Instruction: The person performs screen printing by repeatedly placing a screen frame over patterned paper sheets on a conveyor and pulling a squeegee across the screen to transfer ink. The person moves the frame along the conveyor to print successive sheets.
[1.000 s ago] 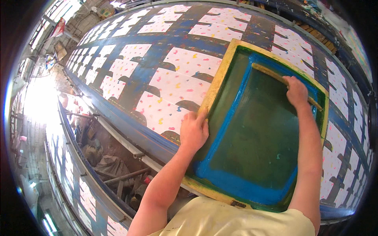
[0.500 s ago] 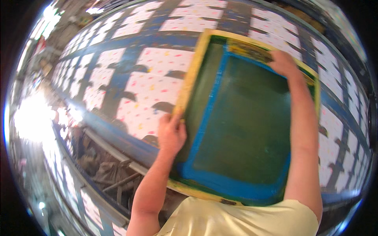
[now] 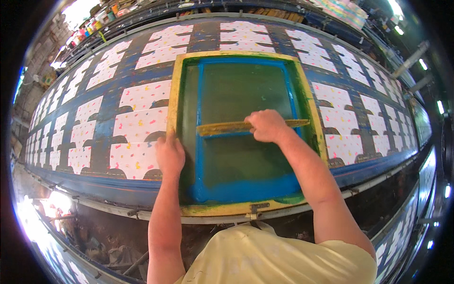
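A large printing screen with a yellow wooden frame point(image 3: 175, 102) lies flat on the long table in front of me. Its mesh point(image 3: 236, 163) looks dark green. A band of blue ink point(image 3: 236, 189) spreads along the near end, with blue lines up both sides. My right hand point(image 3: 266, 126) is closed around a long yellowish squeegee point(image 3: 220, 128), which lies crosswise on the mesh near its middle. My left hand point(image 3: 170, 155) grips the frame's left side, the fingertips partly hidden. White cloth pieces with small colored prints point(image 3: 142, 125) lie in rows on both sides.
A metal bracket point(image 3: 259, 207) sits on the frame's near edge, by the table's rail point(image 3: 118, 208). Colored containers point(image 3: 101, 19) stand beyond the far left side. Pale posts point(image 3: 410, 61) rise at the right. Another printed table point(image 3: 402, 241) shows at lower right.
The squeegee has come from the far end of the screen to its middle, toward me, in my right hand. My view has turned, so the screen appears straighter. My left hand stays on the frame.
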Motion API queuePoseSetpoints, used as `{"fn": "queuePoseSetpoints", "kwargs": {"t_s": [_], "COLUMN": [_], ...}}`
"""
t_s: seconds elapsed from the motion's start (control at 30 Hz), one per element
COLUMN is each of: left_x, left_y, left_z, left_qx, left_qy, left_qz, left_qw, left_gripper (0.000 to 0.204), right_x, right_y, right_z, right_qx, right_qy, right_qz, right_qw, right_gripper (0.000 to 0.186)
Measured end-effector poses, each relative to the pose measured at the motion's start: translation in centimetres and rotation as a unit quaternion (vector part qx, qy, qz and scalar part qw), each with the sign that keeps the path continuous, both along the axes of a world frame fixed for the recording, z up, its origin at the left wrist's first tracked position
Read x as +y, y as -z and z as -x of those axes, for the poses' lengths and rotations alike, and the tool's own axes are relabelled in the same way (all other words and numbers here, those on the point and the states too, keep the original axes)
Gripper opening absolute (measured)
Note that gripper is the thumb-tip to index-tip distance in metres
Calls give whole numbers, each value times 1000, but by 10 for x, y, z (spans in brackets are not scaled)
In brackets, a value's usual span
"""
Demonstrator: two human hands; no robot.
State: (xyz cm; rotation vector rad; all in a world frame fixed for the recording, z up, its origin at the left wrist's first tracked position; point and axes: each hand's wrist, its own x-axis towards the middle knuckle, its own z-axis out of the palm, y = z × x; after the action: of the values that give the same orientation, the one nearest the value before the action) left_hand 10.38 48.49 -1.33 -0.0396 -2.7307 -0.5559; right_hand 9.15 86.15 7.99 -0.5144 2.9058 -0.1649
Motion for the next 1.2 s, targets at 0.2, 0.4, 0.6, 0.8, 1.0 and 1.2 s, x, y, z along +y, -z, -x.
{"fn": "queuePoseSetpoints", "kwargs": {"t_s": [0.2,0.4,0.6,0.8,1.0,1.2], "left_x": [-2,1,6,15,21,17], "left_y": [2,-10,-21,-18,-13,-4], "left_z": [-1,-5,-7,1,14,16], "left_qx": [-19,-72,-130,-133,-142,-131], "left_qy": [-28,-76,-100,-147,-174,-166], "left_qz": [5,-7,1,42,92,119], "left_qw": [999,994,986,979,970,970], "left_gripper": [57,62,60,66,68,67], "right_x": [-31,-57,-51,48,211,262], "right_y": [4,7,19,29,53,116], "right_z": [-141,-233,-270,-242,-207,-182], "right_qx": [22,53,82,53,220,147], "right_qy": [11,10,-13,-28,139,201], "right_qz": [57,39,118,229,150,533], "right_qw": [998,998,990,971,954,809], "right_gripper": [26,38,63,60,66,70]}}
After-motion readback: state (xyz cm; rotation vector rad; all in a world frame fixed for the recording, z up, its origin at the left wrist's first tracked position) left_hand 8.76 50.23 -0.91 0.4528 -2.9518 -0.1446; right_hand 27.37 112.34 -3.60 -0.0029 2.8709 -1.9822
